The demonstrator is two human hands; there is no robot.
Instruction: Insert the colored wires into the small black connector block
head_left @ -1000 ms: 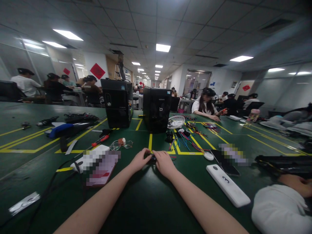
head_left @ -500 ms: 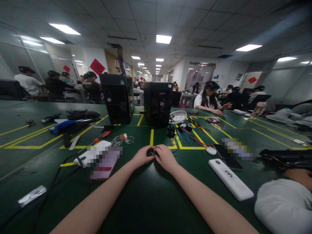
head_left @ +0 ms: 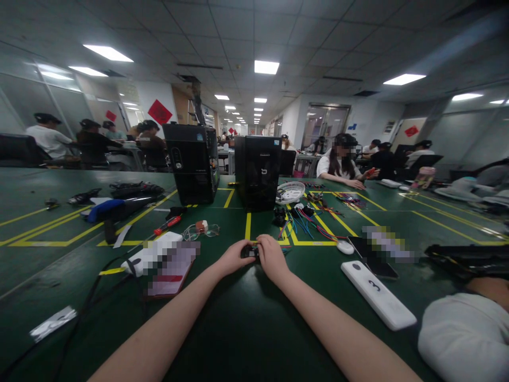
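Observation:
Both my arms reach forward over the dark green table [head_left: 246, 329]. My left hand [head_left: 233, 258] and my right hand [head_left: 272, 257] meet at the table's middle, fingers curled round a small black part [head_left: 249, 252] held between them. Thin coloured wires trail from it to the right. What the part is stays too small to make out. Just beyond it runs a yellow tape line [head_left: 246, 225].
Two black computer towers [head_left: 194, 164] [head_left: 256, 171] stand behind. A white basket [head_left: 291, 192] and coloured cables [head_left: 306, 225] lie right of them. A red screwdriver [head_left: 167, 225], a white block marked 3 [head_left: 377, 294] and a co-worker's white sleeve [head_left: 465, 337] are nearby. Other people sit farther back.
My hands stay together on the small black part, with the fingers shifting slightly. The view has tilted a little.

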